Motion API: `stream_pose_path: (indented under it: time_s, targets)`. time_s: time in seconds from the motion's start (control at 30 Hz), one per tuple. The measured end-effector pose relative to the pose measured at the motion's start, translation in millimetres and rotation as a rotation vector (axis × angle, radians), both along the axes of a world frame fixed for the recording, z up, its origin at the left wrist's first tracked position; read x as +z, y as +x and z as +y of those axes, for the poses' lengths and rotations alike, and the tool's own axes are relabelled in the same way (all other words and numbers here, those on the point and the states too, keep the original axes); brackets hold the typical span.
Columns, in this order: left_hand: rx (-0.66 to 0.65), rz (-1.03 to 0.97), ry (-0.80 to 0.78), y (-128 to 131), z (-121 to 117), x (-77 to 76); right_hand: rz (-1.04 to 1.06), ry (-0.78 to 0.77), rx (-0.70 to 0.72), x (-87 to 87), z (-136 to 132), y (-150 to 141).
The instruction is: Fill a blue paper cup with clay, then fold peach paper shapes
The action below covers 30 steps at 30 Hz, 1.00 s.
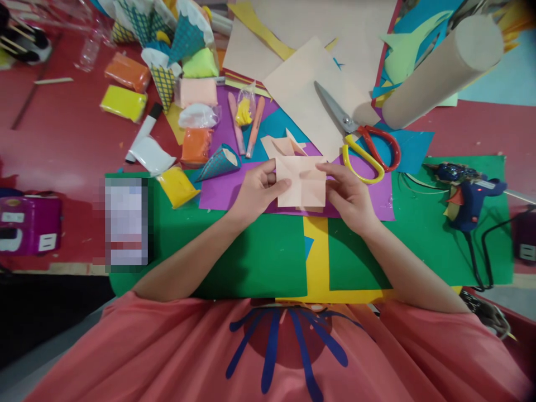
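Observation:
A small square of pale pink paper (305,187), marked with fold creases, is held up over the purple sheet (368,204). My left hand (258,187) pinches its left edge, thumb on the near face. At its right edge my right hand (349,195) grips with the index finger over the upper corner; the thumb is partly hidden behind the paper. Just behind it lie folded pink paper scraps (285,146). Scissors (355,131) with one red and one yellow handle rest, blades apart, beyond my right hand.
Soft clay packets (196,146), markers (144,131) and paper cones (163,78) crowd the left back. A blue glue gun (471,201) with a cord lies at right. A pale paper tube (444,72) leans behind it. A phone (125,223) lies on the green mat (251,257).

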<state>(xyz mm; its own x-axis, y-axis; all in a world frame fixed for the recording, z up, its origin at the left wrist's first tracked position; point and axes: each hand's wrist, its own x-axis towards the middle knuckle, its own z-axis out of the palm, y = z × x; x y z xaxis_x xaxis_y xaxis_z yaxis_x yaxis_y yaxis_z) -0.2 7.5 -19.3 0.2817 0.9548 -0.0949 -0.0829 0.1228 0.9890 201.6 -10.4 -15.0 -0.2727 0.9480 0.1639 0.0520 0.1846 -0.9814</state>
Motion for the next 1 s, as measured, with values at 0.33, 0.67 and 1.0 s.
stream_pose_path:
  time_s: [0.33,0.67,1.0]
  targets:
    - [0.063,0.064,0.226,-1.0,-1.8,-2.9,-0.031,0.021,-0.074,4.9,-0.7,-1.5]
    - [0.099,0.163,0.473,-0.2,-6.5,-12.3,-0.025,0.058,-0.152,0.5,-1.8,0.1]
    - [0.063,0.230,0.558,-2.5,-6.3,-3.0,-0.116,0.089,-0.086,6.3,-4.0,-0.2]
